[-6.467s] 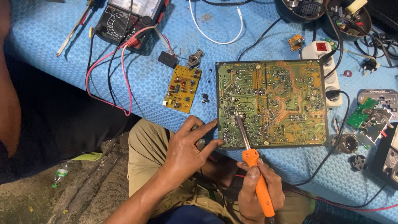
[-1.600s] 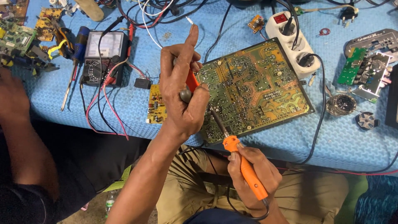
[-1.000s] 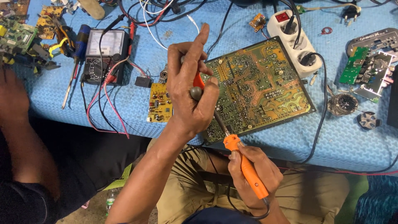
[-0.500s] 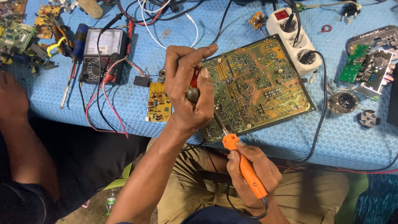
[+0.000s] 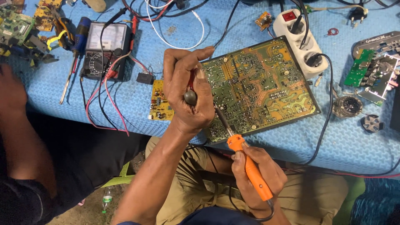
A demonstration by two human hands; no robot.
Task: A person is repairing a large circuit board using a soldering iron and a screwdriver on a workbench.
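A large green and yellow circuit board [image 5: 266, 87] lies solder side up on the blue mat [image 5: 358, 146]. My left hand [image 5: 187, 93] is closed on a red-bodied tool with a grey knob end [image 5: 190, 96], held upright over the board's left edge. My right hand [image 5: 258, 175] grips an orange soldering iron [image 5: 250, 164] low over my lap. Its metal tip [image 5: 219, 118] reaches up to the board's lower left part, just beside my left hand.
A small yellow board [image 5: 160, 102] lies left of my hand. A black analog multimeter [image 5: 104, 50] with red and black leads sits at top left. A white power strip [image 5: 302, 41] stands at top right, with other boards at the right edge. Another person's arm [image 5: 21, 125] is at left.
My left hand rose from the table edge with the red tool, then curled its fingers shut and lowered onto the board's left edge. The soldering iron stays nearly in place.
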